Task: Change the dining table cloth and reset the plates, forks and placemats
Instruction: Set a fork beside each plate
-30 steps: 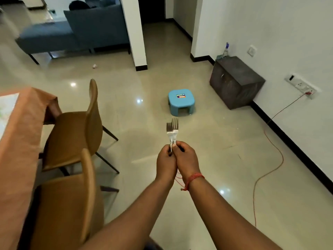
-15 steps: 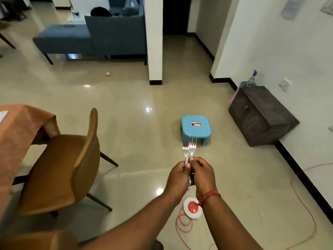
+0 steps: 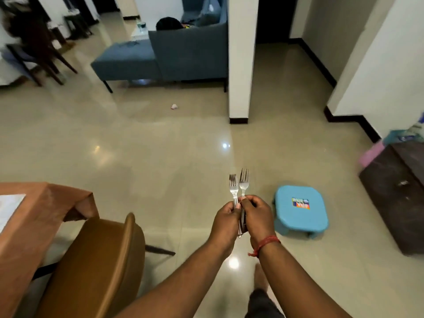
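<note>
Gripping forks (image 3: 238, 188) above glossy floor (image 3: 160, 145), left hand (image 3: 226, 218) and right hand (image 3: 257, 216) meet near orange-clothed table (image 3: 34, 216).

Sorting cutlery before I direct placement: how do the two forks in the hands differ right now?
The left fork is pinched by the left hand; the right fork is pinched by the right hand. The right fork's tines reach higher than the left fork's. The right fork's head looks a little broader, though that may be the angle. Both are shiny metal, upright, tines up, side by side, handles hidden in the hands.
</note>
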Demonstrator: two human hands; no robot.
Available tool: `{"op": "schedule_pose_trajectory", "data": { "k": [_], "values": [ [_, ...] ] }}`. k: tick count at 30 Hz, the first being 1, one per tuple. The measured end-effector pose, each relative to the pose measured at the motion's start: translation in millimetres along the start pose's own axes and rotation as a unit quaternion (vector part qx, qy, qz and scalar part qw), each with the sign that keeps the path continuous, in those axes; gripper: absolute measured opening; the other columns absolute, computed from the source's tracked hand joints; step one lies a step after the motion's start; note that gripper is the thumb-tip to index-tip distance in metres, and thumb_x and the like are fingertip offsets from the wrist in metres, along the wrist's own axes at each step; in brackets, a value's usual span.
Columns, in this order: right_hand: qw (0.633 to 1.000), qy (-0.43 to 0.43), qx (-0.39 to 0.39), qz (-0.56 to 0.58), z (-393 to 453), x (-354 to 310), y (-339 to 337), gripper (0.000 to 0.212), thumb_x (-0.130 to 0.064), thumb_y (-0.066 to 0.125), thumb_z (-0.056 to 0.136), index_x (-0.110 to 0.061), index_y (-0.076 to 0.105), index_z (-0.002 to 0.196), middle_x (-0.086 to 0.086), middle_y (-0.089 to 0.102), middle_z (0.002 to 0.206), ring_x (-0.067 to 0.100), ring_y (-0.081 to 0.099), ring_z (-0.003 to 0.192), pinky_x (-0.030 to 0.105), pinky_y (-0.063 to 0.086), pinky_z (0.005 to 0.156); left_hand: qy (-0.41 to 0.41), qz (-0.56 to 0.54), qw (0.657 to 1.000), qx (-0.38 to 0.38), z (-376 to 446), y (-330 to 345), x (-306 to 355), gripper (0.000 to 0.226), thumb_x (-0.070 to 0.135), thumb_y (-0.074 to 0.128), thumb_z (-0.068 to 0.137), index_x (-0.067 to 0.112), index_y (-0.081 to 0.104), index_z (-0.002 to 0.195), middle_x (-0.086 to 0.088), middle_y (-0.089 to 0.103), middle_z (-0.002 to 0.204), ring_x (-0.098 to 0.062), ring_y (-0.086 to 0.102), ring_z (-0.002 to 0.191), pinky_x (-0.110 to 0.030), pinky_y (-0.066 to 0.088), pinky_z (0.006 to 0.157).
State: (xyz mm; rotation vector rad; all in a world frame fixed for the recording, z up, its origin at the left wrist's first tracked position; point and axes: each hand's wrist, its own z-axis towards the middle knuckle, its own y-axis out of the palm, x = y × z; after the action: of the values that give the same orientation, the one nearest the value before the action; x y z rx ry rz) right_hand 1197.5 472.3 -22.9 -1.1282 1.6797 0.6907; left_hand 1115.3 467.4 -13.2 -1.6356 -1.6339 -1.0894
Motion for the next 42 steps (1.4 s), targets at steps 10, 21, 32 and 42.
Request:
{"op": "schedule_pose_trajectory", "data": {
  "k": [10,21,32,42],
  "values": [
    [0.981,-0.012,-0.165,-0.098,232.4,-122.4,108.2,0.018,-0.017,0.061,0.09,-0.021,0.073,0.077,-0.004,0.074,0.078,0.02,0.071,0.08,0.038,0.057,0.077,0.005,-0.116,0.987,0.113,216.7,-17.2,141.6,0.026,0.022,0.045,0.105,0.014,0.07,0.108,-0.012,0.075,0.098,-0.018,0.072,0.085,-0.026,0.055,0.065],
    [0.942,-0.042,-0.291,-0.164,393.7,-193.7,327.6,0.017,-0.018,0.062,0.093,-0.019,0.076,0.083,-0.002,0.075,0.081,0.015,0.072,0.076,0.021,0.053,0.062,0.037,-0.182,0.964,0.191,417.6,-168.2,250.6,0.026,0.022,0.047,0.105,0.014,0.07,0.113,-0.012,0.075,0.102,-0.025,0.073,0.098,-0.046,0.057,0.092],
    [0.867,-0.029,-0.448,-0.215,469.4,-242.8,593.6,0.018,-0.013,0.061,0.091,-0.019,0.077,0.083,0.006,0.076,0.083,0.026,0.072,0.079,0.04,0.059,0.072,0.066,-0.263,0.903,0.333,521.0,-369.1,353.3,0.023,0.017,0.048,0.104,0.011,0.069,0.11,-0.016,0.074,0.099,-0.026,0.073,0.091,-0.039,0.06,0.08],
    [0.628,-0.075,-0.706,-0.319,388.6,-235.9,838.2,0.018,-0.015,0.062,0.092,-0.023,0.076,0.084,0.002,0.076,0.083,0.023,0.073,0.079,0.039,0.061,0.074,0.074,-0.345,0.718,0.6,483.9,-558.6,372.0,0.026,0.029,0.05,0.1,0.018,0.074,0.099,-0.009,0.076,0.096,-0.026,0.073,0.094,-0.047,0.056,0.092]
  ]
}}
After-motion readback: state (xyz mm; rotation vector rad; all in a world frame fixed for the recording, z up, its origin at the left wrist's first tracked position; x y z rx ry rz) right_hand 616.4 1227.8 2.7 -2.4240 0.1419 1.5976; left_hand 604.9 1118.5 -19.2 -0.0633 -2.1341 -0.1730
